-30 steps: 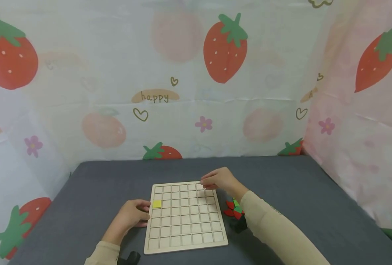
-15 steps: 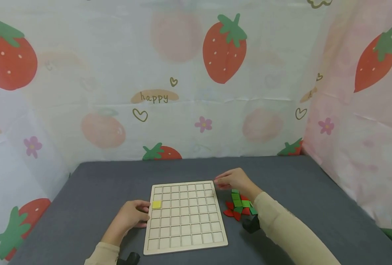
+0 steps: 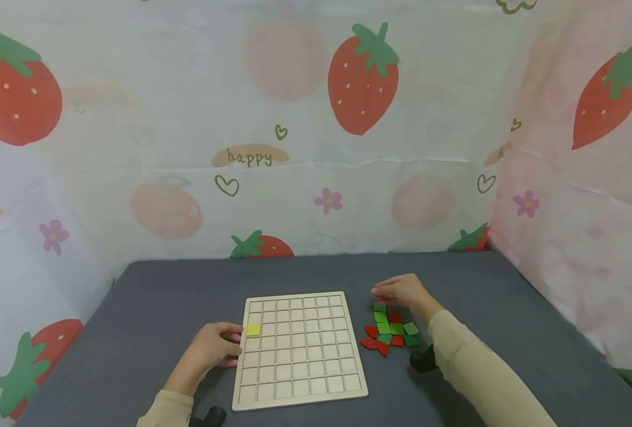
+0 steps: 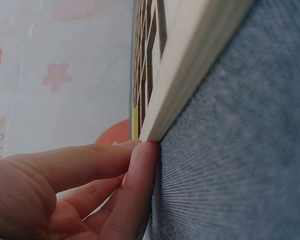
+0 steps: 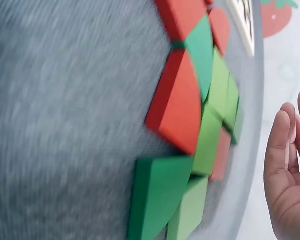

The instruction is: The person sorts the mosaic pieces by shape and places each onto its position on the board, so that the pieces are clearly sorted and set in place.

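Observation:
A pale wooden grid board [image 3: 291, 342] lies on the table, and one yellow square tile [image 3: 253, 330] sits in a cell by its left side. My left hand [image 3: 211, 346] is at that side; in the left wrist view its fingertips [image 4: 144, 152] touch the board's edge. Beyond the board's right side, my right hand [image 3: 403, 292] hovers above the far end of a cluster of tiles. Its fingers [image 5: 278, 142] are loosely bent, with nothing visible between them. Green square tiles [image 3: 382, 318] and red rounded-edge tiles [image 3: 369, 343] make up the cluster.
Dark grey cloth [image 3: 188, 284] covers the table. Behind it hangs a pale curtain [image 3: 305, 225] printed with strawberries, continuing along both sides. Black wrist-camera mounts [image 3: 424, 359] show beneath the wrists.
My right hand has moved right, from over the board's far right corner to above the tile cluster, uncovering more tiles. The left hand and board have stayed put.

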`<action>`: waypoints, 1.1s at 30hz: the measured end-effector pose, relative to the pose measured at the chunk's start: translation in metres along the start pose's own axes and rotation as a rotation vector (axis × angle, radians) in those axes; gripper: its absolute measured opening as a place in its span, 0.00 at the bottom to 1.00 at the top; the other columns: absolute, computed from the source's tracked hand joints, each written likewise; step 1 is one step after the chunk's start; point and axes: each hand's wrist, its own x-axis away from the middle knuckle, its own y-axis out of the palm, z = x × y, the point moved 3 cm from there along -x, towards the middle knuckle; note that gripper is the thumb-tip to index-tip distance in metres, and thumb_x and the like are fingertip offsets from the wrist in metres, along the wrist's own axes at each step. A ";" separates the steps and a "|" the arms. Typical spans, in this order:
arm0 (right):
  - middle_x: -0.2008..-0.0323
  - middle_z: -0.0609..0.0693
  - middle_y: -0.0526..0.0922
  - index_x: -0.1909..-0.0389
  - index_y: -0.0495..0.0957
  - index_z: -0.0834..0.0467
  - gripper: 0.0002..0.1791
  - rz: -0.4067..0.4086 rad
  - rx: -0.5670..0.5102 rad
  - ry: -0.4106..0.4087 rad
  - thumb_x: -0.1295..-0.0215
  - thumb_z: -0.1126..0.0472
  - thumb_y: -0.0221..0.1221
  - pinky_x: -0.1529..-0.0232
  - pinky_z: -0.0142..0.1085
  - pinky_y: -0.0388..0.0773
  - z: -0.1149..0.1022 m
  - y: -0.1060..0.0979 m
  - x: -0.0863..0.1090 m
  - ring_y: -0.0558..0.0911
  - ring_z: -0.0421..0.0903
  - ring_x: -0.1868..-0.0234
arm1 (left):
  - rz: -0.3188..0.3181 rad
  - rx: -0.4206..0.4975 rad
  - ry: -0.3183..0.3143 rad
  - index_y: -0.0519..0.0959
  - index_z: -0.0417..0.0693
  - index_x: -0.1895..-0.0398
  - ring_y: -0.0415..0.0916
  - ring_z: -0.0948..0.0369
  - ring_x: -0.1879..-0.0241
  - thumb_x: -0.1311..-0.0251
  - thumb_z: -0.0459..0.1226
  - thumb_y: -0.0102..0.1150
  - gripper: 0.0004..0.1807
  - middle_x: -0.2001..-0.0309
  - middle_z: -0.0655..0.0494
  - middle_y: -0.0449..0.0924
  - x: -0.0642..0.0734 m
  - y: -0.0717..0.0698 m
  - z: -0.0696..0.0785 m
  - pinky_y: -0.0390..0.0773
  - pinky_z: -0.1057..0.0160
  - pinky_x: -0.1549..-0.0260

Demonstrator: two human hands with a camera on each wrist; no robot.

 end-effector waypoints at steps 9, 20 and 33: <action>0.64 0.54 0.90 0.49 0.80 0.73 0.19 -0.009 0.010 -0.012 0.37 0.64 0.65 0.60 0.35 0.87 0.006 -0.009 -0.001 0.86 0.38 0.69 | -0.004 0.008 -0.010 0.74 0.28 0.40 0.79 0.55 0.63 0.47 0.19 0.61 0.27 0.54 0.39 0.76 0.000 -0.001 0.000 0.87 0.59 0.70; 0.67 0.54 0.90 0.50 0.81 0.73 0.19 0.004 0.039 0.026 0.39 0.66 0.67 0.62 0.35 0.87 0.017 -0.015 0.001 0.85 0.38 0.72 | -0.008 0.015 0.008 0.74 0.28 0.40 0.79 0.55 0.64 0.48 0.19 0.61 0.27 0.55 0.40 0.76 -0.003 0.001 -0.002 0.86 0.60 0.70; 0.61 0.58 0.89 0.52 0.83 0.71 0.18 -0.010 0.132 0.024 0.41 0.65 0.68 0.59 0.37 0.87 0.024 -0.015 -0.002 0.85 0.39 0.68 | -0.013 0.009 -0.005 0.74 0.28 0.40 0.78 0.55 0.63 0.48 0.19 0.61 0.27 0.56 0.40 0.76 -0.003 0.000 -0.002 0.86 0.60 0.70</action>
